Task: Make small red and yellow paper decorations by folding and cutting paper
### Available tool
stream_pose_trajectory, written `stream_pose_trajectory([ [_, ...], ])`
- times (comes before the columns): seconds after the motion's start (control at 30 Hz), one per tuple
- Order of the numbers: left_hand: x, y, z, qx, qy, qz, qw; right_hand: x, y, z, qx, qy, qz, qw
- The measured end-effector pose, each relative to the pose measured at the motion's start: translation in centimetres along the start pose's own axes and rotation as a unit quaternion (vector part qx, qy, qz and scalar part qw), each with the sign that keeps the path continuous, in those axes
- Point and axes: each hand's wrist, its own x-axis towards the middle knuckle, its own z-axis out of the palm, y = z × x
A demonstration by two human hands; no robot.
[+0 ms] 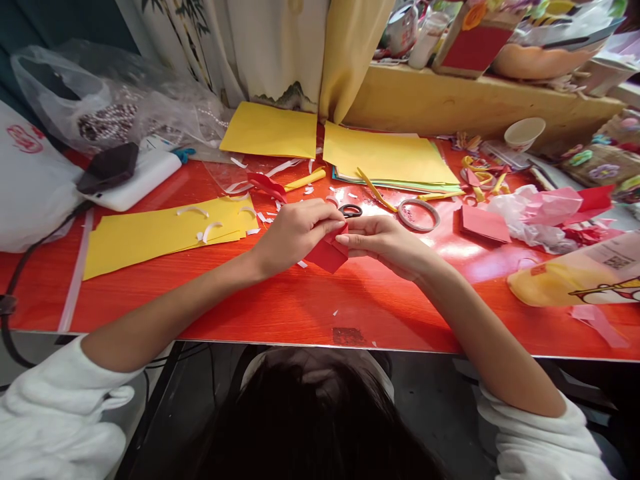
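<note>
A small piece of red paper (327,256), partly folded, is held up over the middle of the red table (280,303). My left hand (297,235) pinches its upper left side between thumb and fingers. On the other side my right hand (387,243) grips the paper's right edge, thumb against fingers. Just behind my fingertips lie scissors (351,211), of which a black handle loop shows. A roll of tape (419,215) rests beyond my right hand. To its right sits a stack of red paper squares (483,225).
Yellow paper strips (150,233) lie at left, with white scraps on them. Yellow sheets (273,130) and a paper stack (385,157) are at the back. A drink bottle (575,277) lies at right near crumpled tissue (530,210). A white power bank (133,183) stands left.
</note>
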Motion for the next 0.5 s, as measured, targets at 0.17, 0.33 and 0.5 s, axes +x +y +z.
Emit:
stream_pose_trajectory([
  [0.17, 0.01, -0.02, 0.05, 0.003, -0.006, -0.006, 1.0, 0.13, 0.06, 0.05, -0.007, 0.005, 0.003, 1.0],
  [0.33, 0.04, 0.05, 0.05, 0.004, -0.011, -0.009, 1.0, 0.1, -0.13, 0.19, -0.008, 0.008, 0.012, 1.0],
  [0.5, 0.03, 0.06, 0.02, 0.001, -0.013, -0.01, 1.0, 0.13, -0.13, 0.16, -0.012, 0.008, 0.017, 1.0],
])
